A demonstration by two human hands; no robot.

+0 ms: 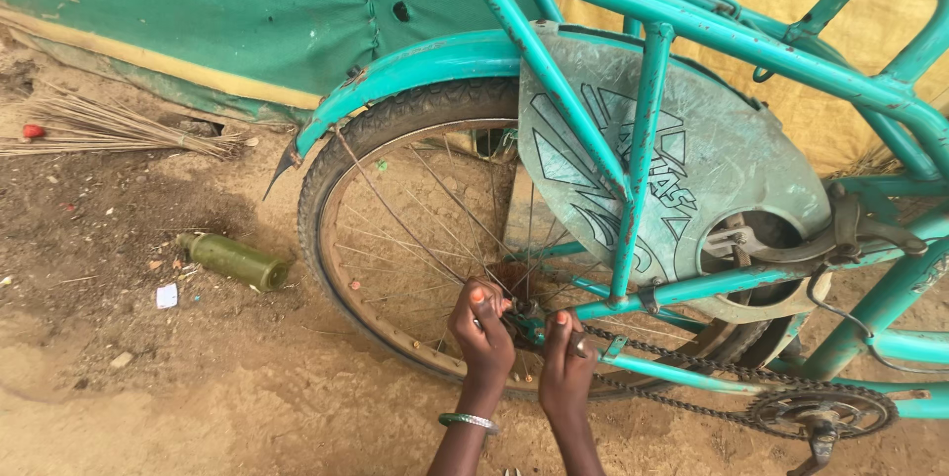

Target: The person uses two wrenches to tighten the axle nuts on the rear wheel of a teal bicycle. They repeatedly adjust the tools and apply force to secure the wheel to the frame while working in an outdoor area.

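Head view: left hand (481, 326) and right hand (566, 349), fingers closed on the rear-wheel hub (524, 313) of a turquoise steel bicycle (652, 130), steadying it from both sides.

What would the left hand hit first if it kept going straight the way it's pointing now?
Probably the rear wheel hub, right at the fingertips of the left hand, then the spokes beyond; depth is hard to judge.

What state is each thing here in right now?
Left hand: gripping at the rear wheel hub.
Right hand: fingers closed at the axle.
Bicycle: upright, paint rusting.
Chain: on its sprocket.
Green bottle: lying on dirt.
Broom: lying flat.
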